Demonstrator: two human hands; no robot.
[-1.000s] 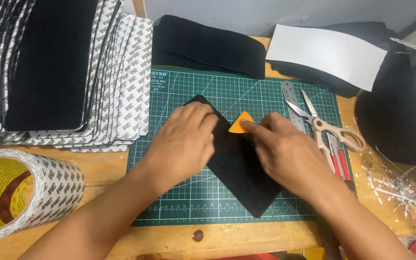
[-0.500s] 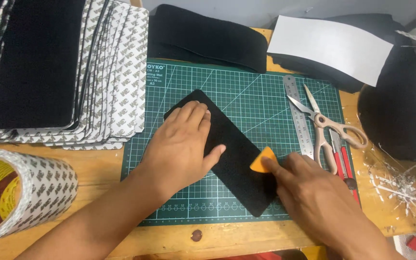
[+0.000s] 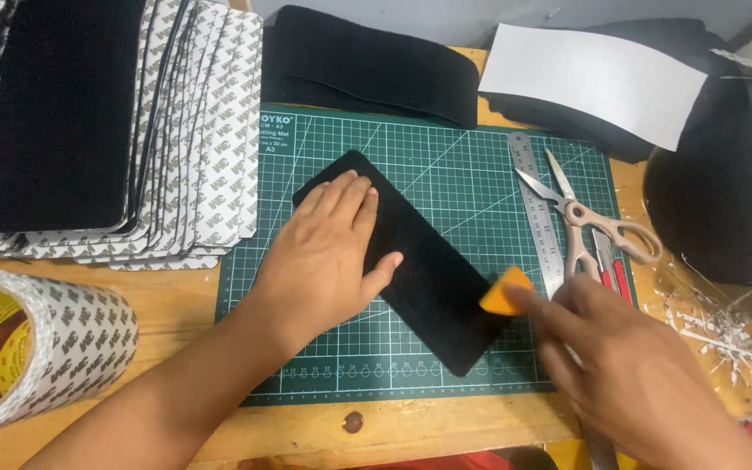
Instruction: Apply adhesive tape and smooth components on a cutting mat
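Observation:
A black rectangular felt piece [image 3: 433,274] lies slantwise on the green cutting mat [image 3: 446,157]. My left hand [image 3: 328,252] presses flat on its upper left half, fingers spread. My right hand [image 3: 633,370] grips a small orange scraper [image 3: 505,292], whose edge rests at the lower right side of the black piece.
A stack of black pieces with patterned white backing [image 3: 106,130] sits at the left. A big roll of double-sided tape [image 3: 32,348] stands at the lower left. A steel ruler [image 3: 533,204], scissors [image 3: 589,218] and a red-handled knife [image 3: 613,270] lie at the mat's right. Black fabric [image 3: 376,61] lies behind.
My right hand has slid the orange scraper from the middle of the black piece down toward its lower right end. My left hand stayed pressed on the upper part.

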